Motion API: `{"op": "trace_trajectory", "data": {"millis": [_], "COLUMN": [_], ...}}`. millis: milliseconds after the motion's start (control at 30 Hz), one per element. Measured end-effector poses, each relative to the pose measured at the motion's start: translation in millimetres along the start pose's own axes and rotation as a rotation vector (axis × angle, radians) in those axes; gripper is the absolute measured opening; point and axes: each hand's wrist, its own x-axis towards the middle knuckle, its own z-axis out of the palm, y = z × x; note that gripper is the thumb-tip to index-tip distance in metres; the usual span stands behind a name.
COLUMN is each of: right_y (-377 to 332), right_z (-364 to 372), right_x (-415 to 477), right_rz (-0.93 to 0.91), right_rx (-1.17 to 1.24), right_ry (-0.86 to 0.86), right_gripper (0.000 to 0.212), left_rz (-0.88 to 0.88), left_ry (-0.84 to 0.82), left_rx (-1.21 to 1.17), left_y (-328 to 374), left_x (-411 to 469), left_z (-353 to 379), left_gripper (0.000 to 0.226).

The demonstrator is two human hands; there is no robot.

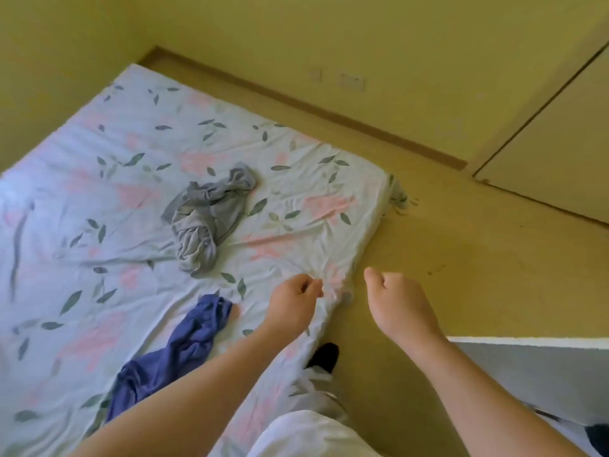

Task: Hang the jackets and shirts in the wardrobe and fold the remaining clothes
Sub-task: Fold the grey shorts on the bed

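Two crumpled garments on the mattress, both hands out in front of us.
Our right hand is clenched over the floor, gripping nothing. Our left hand has curled fingers at the bunched sheet edge; we cannot tell if it pinches fabric. Grey garment lies mid-mattress, well apart from both hands; blue garment lies beside the left forearm.
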Motion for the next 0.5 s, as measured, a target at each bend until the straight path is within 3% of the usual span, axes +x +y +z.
{"op": "trace_trajectory", "data": {"millis": [100, 233, 367, 500], "right_y": [-28.6, -50.9, -47.9, -31.6], "right_z": [54.5, 123.0, 174.9, 208.3], "right_x": [60.7, 131.1, 187.2, 221.9], "right_rz": [-0.020, -0.047, -0.069, -0.097], "right_rx": [-0.015, -0.093, -0.149, -0.166], "right_ry": [-0.211, -0.396, -0.494, -0.473], "right_gripper": [0.057, 0.059, 0.060, 0.061], "left_rz": [-0.213, -0.343, -0.447, -0.564], "left_ry": [0.112, 0.188, 0.272, 0.182], "left_rx": [0.069, 0.215, 0.318, 0.421], "left_y": [-61.3, -126.0, -186.1, -231.4], "left_x": [69.2, 161.6, 256.4, 331.1], "left_z": [-39.4, -84.6, -115.8, -126.1], "left_gripper": [0.026, 0.015, 0.054, 0.059]}}
